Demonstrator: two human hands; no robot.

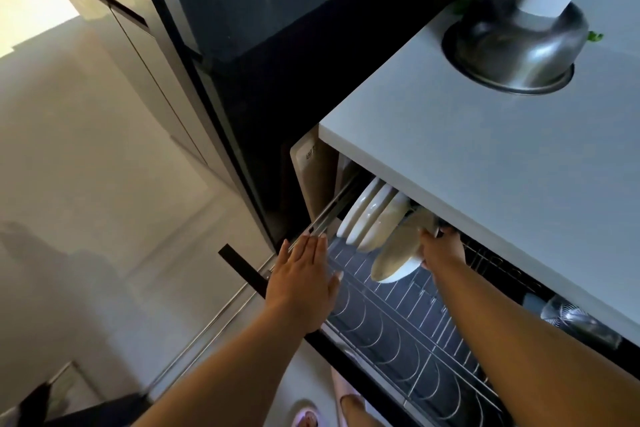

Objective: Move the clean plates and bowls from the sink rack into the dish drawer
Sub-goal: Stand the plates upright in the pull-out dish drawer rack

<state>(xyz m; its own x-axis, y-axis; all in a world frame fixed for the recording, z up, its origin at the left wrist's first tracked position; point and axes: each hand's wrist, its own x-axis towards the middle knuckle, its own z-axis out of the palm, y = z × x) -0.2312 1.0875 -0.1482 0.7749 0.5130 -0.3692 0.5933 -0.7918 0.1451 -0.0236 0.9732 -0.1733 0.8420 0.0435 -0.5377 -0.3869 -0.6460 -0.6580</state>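
Observation:
The dish drawer (408, 329) stands pulled out under the white countertop, its wire rack lined with curved slots. Three white plates (367, 218) stand on edge at the drawer's far end. My right hand (441, 248) grips the upper rim of another white plate (398, 253), tilted just in front of the standing ones, its lower edge over the wire slots. My left hand (304, 281) lies flat with straight fingers on the drawer's left side rail, holding nothing. The sink rack is out of view.
An upturned steel bowl (512, 52) sits on the countertop (485, 166) with a white cylinder on it and a yellow packet behind. A clear glass (575, 322) lies at the drawer's right side. A dark appliance stands to the left, pale floor beyond.

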